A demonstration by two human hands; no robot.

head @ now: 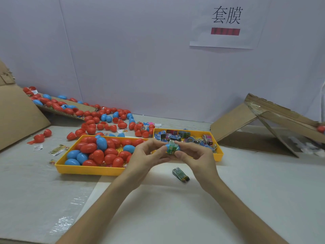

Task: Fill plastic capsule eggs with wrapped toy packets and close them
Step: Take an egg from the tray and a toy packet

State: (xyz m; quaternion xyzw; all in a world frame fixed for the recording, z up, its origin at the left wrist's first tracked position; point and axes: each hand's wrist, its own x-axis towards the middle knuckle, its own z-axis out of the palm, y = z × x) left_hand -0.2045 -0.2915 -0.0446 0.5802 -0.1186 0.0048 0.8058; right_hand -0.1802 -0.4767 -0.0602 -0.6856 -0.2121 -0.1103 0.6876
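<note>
held up in both hands, in front of the near edge of the right yellow tray (219,153): a blue egg half (168,146) with a wrapped packet (173,148) poking out of it. pinched on one side by the left hand (146,155), thumb and fingertips curled in tight. pinched on the other side by the right hand (195,155), thumb near and bent fingers behind. too small to sort shell touch from wrapper touch.

looks like the stuffing step, with no second half on yet.

probably very light, both things. shell likely thin hard plastic, smooth and a bit slippery, so easy to shoot out of a tight pinch. best held round the fat middle, not by the thin rim; likely to bend or crack there under a hard squeeze. packet likely soft and crinkly, and springy enough to pop back out. best folded small, then pushed in on its end with a thumb. gentle push, not a shove.

beside it, the left yellow tray (88,170), full of red and blue eggs (98,155). more packets in the right one. one loose packet (180,174) lying on the table (175,217), just below the hands. many more eggs spread out far back by the wall.
</note>
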